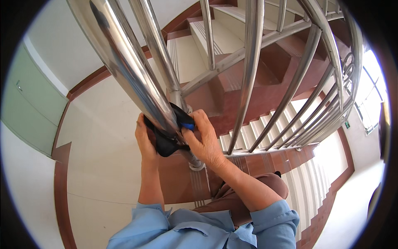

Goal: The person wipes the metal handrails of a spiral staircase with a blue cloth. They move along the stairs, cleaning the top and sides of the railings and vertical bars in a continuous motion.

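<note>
A thick polished stainless-steel newel post (133, 74) rises before me at the stair railing. Around its lower part is wrapped a black cloth (166, 144) with a small blue patch. My right hand (203, 138) grips the cloth on the post's right side, by the blue patch. On the left side, my left hand (145, 137) presses the cloth against the metal with its fingers partly hidden behind the post. The cloth's far side is out of sight.
Slim steel balusters (252, 71) run to the right along the railing. Red and cream stairs go up behind the post (192, 59) and down at the right (306, 190). A pale green door (31, 96) stands at the left, a bright window (370, 90) at the right.
</note>
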`<state>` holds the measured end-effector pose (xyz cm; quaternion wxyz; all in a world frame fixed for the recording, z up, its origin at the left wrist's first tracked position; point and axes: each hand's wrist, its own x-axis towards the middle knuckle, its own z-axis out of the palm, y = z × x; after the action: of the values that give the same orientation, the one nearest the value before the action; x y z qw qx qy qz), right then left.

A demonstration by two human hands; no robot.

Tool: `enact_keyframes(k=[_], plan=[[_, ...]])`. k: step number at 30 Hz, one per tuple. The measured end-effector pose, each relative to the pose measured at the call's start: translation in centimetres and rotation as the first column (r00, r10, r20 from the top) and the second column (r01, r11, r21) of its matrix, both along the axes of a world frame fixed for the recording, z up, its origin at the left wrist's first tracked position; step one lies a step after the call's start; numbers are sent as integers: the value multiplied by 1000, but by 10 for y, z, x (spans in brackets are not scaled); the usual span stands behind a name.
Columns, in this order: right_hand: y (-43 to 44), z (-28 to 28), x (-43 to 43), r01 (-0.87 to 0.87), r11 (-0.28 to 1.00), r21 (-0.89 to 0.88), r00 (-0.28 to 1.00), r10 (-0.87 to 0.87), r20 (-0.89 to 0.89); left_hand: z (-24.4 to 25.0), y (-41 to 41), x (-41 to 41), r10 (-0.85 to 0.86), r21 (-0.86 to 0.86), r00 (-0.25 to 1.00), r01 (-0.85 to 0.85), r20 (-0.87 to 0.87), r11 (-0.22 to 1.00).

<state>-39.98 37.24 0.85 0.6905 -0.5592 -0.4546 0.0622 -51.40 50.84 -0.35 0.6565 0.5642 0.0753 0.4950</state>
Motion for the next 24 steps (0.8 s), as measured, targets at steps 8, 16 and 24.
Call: enact_keyframes(k=[8,16,24], plan=[[-19,-3,-9,-7,999,-42,981,15,192,79,-9,17,116,437,985,-49,-128,898],[1,84,-4,78,960,271,775,-229,589,87,-8,24,-118,324,987,146,-106,935],[31,74,-21,-83,953,291,986,36,165,61,-7,24,-131,260,989,144,-66,955]])
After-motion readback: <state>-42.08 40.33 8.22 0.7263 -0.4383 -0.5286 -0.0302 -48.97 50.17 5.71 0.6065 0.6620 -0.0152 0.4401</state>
